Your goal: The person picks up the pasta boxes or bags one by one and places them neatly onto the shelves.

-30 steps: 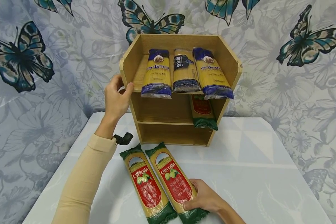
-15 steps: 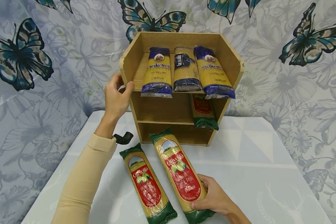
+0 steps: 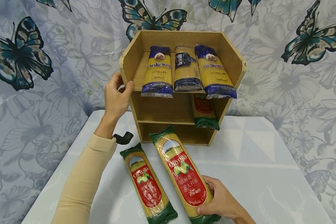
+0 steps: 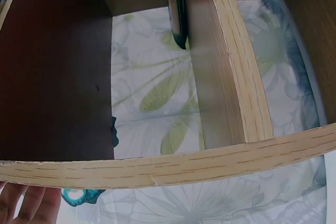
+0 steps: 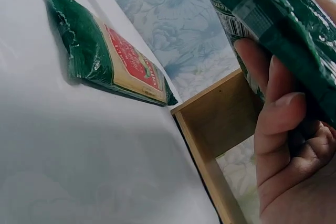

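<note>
My right hand (image 3: 218, 200) grips the near end of a green-and-red Olivolla spaghetti pack (image 3: 183, 174), lifted off the white table (image 3: 254, 165) with its far end toward the wooden shelf unit (image 3: 182, 87). The right wrist view shows my fingers (image 5: 273, 108) curled round that pack (image 5: 273, 19). A second Olivolla pack (image 3: 147, 185) lies flat to its left, also seen as the lying pack (image 5: 113, 56). My left hand (image 3: 116, 96) holds the shelf's left side wall; its fingertips (image 4: 26, 203) show under the wooden edge (image 4: 173, 163).
Three blue-ended pasta packs (image 3: 186, 70) lie on the top shelf. Another green pack (image 3: 203, 110) sits at the right of the middle shelf. A butterfly-print cloth (image 3: 296, 62) hangs behind. A black strap piece (image 3: 123, 137) lies by my left wrist.
My right hand has lifted the right Olivolla pack off the table and moved it forward toward the shelf unit. The left hand and the other pack have stayed put.
</note>
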Motion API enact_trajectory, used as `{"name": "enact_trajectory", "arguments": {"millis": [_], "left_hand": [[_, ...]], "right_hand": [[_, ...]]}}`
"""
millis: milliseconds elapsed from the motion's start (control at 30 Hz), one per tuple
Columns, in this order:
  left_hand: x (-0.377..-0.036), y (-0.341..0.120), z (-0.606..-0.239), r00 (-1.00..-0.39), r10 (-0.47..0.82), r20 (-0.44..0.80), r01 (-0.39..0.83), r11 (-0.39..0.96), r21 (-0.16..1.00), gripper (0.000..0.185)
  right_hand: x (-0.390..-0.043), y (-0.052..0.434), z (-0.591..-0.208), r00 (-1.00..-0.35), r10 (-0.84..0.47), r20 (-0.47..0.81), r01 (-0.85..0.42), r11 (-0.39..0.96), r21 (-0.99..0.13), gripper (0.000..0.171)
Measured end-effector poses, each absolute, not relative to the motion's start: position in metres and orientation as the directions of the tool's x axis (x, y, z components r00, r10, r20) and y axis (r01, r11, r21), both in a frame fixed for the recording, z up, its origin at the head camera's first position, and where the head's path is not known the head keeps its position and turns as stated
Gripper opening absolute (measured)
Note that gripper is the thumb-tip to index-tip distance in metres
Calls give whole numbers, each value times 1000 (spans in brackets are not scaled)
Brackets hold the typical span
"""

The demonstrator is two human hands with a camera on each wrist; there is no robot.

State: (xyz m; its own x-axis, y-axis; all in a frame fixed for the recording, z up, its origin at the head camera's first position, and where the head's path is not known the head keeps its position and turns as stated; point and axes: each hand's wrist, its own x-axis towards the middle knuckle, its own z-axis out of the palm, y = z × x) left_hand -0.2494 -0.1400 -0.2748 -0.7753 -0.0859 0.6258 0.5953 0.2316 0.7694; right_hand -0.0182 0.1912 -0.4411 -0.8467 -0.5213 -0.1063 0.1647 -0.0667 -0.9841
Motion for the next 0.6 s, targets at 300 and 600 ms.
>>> {"name": "enact_trajectory", "arguments": {"millis": [300,600], "left_hand": [[-254,-140,-278,-769,-87,634,606,218,765,31],[-252,-140,-278,-771,-82,631,604,217,767,32]], "right_hand": [[-18,192,-425,-884,-461,77,-3,-159,-987,64],[-33,180,-411,-952,-305,25,11,-115,-993,71]]}}
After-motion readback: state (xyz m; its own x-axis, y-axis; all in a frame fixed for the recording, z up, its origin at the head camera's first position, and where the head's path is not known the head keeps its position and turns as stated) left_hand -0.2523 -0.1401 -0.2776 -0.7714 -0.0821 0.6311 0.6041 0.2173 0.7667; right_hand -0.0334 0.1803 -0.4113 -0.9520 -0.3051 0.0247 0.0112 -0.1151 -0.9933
